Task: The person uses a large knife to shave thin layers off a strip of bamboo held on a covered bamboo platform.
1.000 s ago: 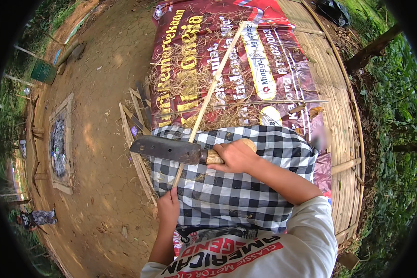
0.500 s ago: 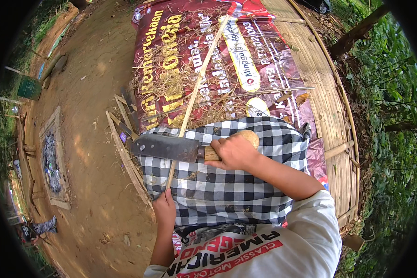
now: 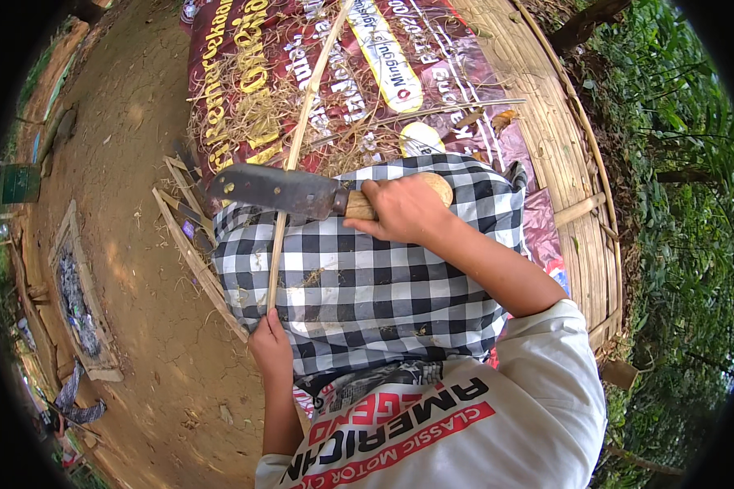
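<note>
My right hand is closed round the wooden handle of a machete with a broad dark blade. The blade lies crosswise against a long pale strip of what looks like bamboo, with its tip pointing left. My left hand pinches the near end of that strip. From there the strip runs up and away, and its far end leaves the top of the picture. Under both lies a black-and-white checked cloth over my lap. Exactly where the edge meets the strip cannot be made out.
Beyond the cloth a dark red printed banner is strewn with curly shavings. It covers part of a slatted bamboo platform. Wooden slats lean at the left. A framed ash pit sits in the dirt ground.
The view has shifted, so everything sits higher and further left. Along the strip, the machete is farther from my left hand than before. Both hands keep their holds.
</note>
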